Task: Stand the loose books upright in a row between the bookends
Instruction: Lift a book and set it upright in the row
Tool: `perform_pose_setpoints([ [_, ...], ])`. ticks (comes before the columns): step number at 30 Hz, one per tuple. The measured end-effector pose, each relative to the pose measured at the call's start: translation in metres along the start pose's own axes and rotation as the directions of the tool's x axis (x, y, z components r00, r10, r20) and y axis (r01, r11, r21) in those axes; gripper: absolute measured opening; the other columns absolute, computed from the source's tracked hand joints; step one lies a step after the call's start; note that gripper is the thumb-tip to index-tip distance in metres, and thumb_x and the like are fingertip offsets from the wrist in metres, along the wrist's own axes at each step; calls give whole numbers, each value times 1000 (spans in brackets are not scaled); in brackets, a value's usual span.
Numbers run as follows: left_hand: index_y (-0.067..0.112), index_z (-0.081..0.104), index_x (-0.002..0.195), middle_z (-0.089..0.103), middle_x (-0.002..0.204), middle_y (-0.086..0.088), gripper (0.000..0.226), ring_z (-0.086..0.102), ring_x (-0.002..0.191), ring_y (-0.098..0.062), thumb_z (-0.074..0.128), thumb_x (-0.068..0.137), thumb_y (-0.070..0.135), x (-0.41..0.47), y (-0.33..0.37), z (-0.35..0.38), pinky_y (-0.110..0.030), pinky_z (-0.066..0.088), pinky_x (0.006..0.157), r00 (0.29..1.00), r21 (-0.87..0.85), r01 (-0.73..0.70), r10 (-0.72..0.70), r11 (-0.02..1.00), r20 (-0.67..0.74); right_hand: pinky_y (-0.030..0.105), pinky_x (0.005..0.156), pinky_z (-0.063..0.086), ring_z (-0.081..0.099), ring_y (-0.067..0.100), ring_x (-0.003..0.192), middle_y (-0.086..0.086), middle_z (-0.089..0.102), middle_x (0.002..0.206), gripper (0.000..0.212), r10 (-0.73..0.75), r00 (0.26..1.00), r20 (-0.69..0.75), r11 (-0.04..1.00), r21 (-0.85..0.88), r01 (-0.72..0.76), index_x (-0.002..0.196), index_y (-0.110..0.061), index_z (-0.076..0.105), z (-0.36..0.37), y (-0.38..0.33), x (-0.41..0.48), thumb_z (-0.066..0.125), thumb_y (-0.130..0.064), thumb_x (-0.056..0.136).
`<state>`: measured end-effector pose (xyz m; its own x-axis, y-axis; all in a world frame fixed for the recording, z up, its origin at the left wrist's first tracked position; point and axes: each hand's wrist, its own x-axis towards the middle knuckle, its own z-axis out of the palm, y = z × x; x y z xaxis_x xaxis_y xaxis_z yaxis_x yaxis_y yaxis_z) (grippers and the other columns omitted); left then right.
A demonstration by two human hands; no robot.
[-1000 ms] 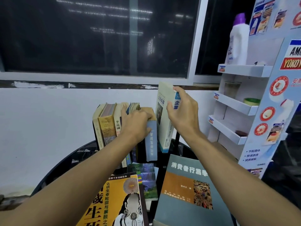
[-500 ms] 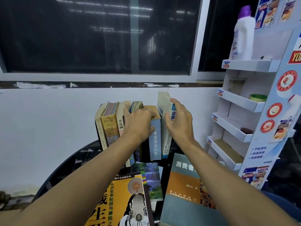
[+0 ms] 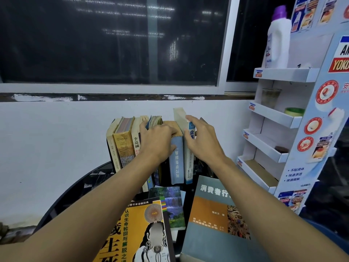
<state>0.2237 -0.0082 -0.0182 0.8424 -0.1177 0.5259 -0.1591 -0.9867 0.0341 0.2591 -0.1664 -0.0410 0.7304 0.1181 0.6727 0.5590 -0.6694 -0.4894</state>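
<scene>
Several books stand upright in a row [image 3: 122, 144] at the back of a round black table [image 3: 81, 188]. My left hand [image 3: 156, 140] is curled over the tops of the middle books, its thumb on a blue-grey book [image 3: 176, 163]. A taller white book with a blue spine [image 3: 179, 116] stands at the row's right end. My right hand [image 3: 204, 140] touches its spine and top with straight fingers. Three books lie flat in front: a yellow one [image 3: 136, 233], a grey and orange one [image 3: 211, 214] and a waterfall-cover one [image 3: 173, 205]. The hands and books mostly hide the bookends.
A white cardboard display shelf [image 3: 273, 118] stands close on the right, with a white bottle with a purple cap [image 3: 277, 38] on its top tier. A white wall and a dark window are right behind the row.
The white book came down from a raised, tilted hold into the right end of the row. My right hand's grip on it loosened to straight fingers. My left hand stayed on the row.
</scene>
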Motion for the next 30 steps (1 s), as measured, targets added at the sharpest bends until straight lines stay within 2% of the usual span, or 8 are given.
perform_pose_setpoints([
  [3,35,67,121,70,115,10,36,62,117,-17,73,86,43,-1,0,-2,-51,12,117,1000,2,4,-4,1000,12,49,107,46,60,26,111,-6,55,112,62,10,986,168,1000,26,-14,150,-26,43,-13,-1,0,60,-23,90],
  [7,34,67,122,70,117,9,36,63,117,-18,73,87,42,-1,1,-3,-52,11,118,1000,-1,4,-4,1000,16,35,89,58,64,17,111,-5,58,131,87,29,908,418,997,54,-57,150,-50,20,-33,6,-5,68,-7,92],
  [14,39,64,125,70,118,12,39,63,115,-18,73,88,42,1,0,1,-50,13,113,1000,-19,-1,1,1000,4,33,82,59,67,16,102,-3,56,136,86,24,919,394,996,69,-56,148,-54,18,-28,4,-6,67,-7,95],
  [17,41,63,123,70,114,12,37,64,107,-17,73,87,42,2,-2,3,-44,20,98,1000,-24,-5,4,1000,-19,21,70,56,68,11,97,-4,56,131,85,4,923,384,996,77,-37,149,-52,19,-25,6,-6,67,-7,95],
  [20,41,64,121,71,110,12,35,64,103,-18,73,87,42,2,-2,3,-43,21,92,999,-14,-6,6,1000,-33,11,60,52,67,6,92,-5,55,126,84,4,928,374,996,83,-38,150,-50,20,-22,6,-6,67,-6,95],
  [24,41,63,121,71,110,11,35,65,103,-19,72,87,42,2,-4,3,-43,20,90,1000,-2,-10,10,1000,-21,6,61,51,63,2,92,-7,53,121,84,7,931,366,994,101,-47,153,-45,19,-20,4,-9,65,-4,96],
  [28,41,62,125,70,117,11,39,64,107,-19,72,87,44,1,-3,2,-44,22,93,1000,6,-14,14,1000,0,9,62,51,62,0,92,-7,53,121,84,15,930,368,996,80,-48,155,-44,16,-21,1,-11,63,-4,98],
  [30,40,61,125,68,120,11,40,63,108,-18,72,87,44,0,-3,1,-44,22,95,1000,-4,-22,22,1000,4,14,68,51,61,0,92,-3,55,125,85,17,929,369,997,63,-43,155,-45,14,-21,-1,-13,62,-5,98],
])
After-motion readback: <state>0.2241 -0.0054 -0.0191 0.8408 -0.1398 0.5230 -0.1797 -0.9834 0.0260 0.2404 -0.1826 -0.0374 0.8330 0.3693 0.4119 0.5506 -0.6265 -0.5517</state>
